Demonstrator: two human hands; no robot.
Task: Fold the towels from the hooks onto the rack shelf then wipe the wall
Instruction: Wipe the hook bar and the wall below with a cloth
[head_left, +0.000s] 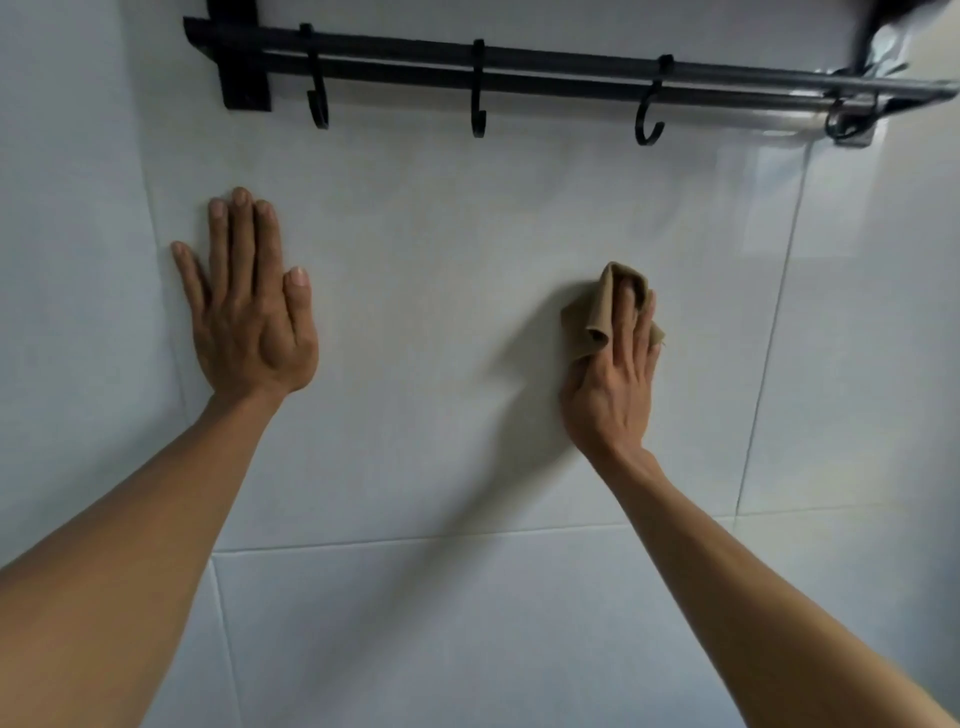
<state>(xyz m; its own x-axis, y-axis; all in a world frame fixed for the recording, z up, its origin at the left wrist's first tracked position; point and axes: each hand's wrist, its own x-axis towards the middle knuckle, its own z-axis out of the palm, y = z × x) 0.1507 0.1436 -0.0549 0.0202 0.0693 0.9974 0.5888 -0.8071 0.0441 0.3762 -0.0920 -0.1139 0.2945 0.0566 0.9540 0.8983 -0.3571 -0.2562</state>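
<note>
Pressing a tan cloth (592, 312) below the empty hooks (479, 117), the right hand (613, 384) gripped it, the left hand (249, 301) lay flat with straight fingers on the wall (441, 286), so only wiping seemed left.

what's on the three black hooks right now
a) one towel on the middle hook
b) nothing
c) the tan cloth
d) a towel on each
b: all three hooks hang bare under the rail, and the tan cloth is pressed to the wall by the right hand.
</note>
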